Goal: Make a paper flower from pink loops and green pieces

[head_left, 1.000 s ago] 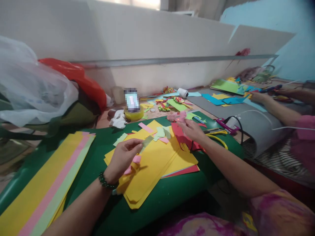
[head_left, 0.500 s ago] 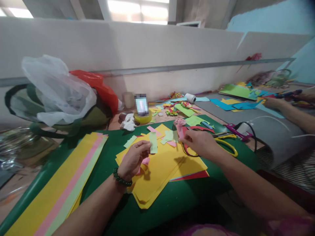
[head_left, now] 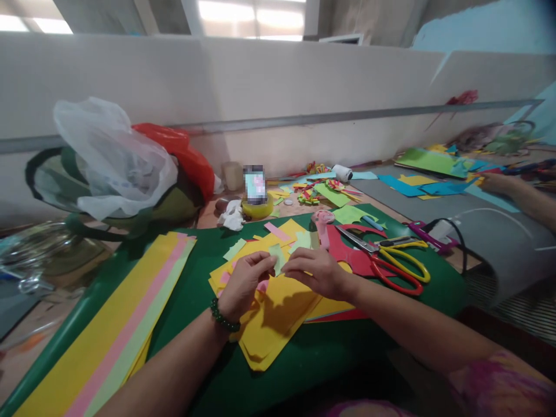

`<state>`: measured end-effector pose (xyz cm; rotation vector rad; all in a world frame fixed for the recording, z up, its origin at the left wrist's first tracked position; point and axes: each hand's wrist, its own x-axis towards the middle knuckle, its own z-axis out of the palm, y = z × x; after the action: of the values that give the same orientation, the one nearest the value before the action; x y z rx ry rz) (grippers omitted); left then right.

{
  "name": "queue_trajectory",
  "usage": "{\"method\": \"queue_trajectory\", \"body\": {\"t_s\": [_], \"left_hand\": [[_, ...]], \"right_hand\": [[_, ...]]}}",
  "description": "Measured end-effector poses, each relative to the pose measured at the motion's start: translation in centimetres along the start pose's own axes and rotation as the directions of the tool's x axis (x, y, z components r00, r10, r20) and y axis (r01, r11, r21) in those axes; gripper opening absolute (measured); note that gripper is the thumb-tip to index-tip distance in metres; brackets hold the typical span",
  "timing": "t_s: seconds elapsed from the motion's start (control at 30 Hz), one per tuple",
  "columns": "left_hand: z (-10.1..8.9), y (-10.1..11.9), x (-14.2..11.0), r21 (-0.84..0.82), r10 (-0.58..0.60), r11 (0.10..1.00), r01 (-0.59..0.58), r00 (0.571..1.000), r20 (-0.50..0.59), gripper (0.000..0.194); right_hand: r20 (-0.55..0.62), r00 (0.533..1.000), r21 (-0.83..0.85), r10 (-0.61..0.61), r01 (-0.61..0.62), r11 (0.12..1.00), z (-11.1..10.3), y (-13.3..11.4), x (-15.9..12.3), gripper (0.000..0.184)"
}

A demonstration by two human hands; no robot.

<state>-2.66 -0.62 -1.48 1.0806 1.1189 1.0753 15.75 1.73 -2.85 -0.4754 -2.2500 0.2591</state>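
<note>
My left hand (head_left: 248, 285), with a green bead bracelet at its wrist, pinches a small light green paper strip (head_left: 277, 259). Close at the strip's right edge is my right hand (head_left: 319, 272), its fingers bent and pressed together; what lies between them is hidden. Both hands are above a stack of yellow paper sheets (head_left: 271, 333) with small pink and green paper pieces on it. Just beyond my right hand lies a pink object (head_left: 324, 229) with a rounded top. Scissors with red handles (head_left: 397, 281) and a pair with yellow handles (head_left: 419, 263) rest to the right.
Long yellow, pink and green paper strips (head_left: 117, 324) lie left on the green mat (head_left: 182, 359). Behind are a phone (head_left: 255, 186) on a yellow tape roll (head_left: 258, 207) and a bag with white plastic (head_left: 117, 156). Another person's hand (head_left: 499, 184) is at far right.
My right hand has moved left from the pink object to the green strip, uncovering the scissors. My left hand still holds the strip, which now looks tilted. The view has shifted slightly.
</note>
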Motion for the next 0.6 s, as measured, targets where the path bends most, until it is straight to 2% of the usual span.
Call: {"method": "queue_trajectory", "body": {"t_s": [0.07, 0.1, 0.17, 0.23, 0.3, 0.37, 0.6], "left_hand": [[0.04, -0.13, -0.03, 0.159, 0.082, 0.984, -0.083, 0.997, 0.011, 0.027], [0.11, -0.2, -0.08, 0.229, 0.127, 0.965, -0.13, 0.991, 0.027, 0.025], [0.28, -0.34, -0.27, 0.336, 0.206, 0.917, -0.215, 0.976, 0.063, 0.023], [0.42, -0.47, -0.48, 0.426, 0.26, 0.862, -0.274, 0.961, 0.093, 0.023], [0.47, -0.58, -0.64, 0.493, 0.288, 0.815, -0.305, 0.951, 0.112, 0.024], [0.44, -0.66, -0.69, 0.524, 0.306, 0.788, -0.324, 0.944, 0.124, 0.025], [0.36, -0.73, -0.73, 0.569, 0.326, 0.747, -0.344, 0.935, 0.137, 0.026]], "right_hand": [[-0.028, 0.98, 0.137, 0.197, -0.191, 0.972, 0.1, -0.08, 0.03, 0.029], [-0.03, 0.95, 0.208, 0.312, -0.3, 0.931, 0.16, -0.08, 0.09, 0.031], [-0.006, 0.861, 0.344, 0.509, -0.476, 0.81, 0.26, 0.03, 0.25, 0.036], [0.037, 0.786, 0.452, 0.617, -0.564, 0.691, 0.35, 0.24, 0.39, 0.042], [0.072, 0.749, 0.521, 0.658, -0.591, 0.616, 0.4, 0.44, 0.48, 0.044], [0.094, 0.732, 0.556, 0.675, -0.601, 0.574, 0.41, 0.57, 0.52, 0.044], [0.07, 0.73, 0.566, 0.68, -0.591, 0.575, 0.39, 0.76, 0.52, 0.028]]}}
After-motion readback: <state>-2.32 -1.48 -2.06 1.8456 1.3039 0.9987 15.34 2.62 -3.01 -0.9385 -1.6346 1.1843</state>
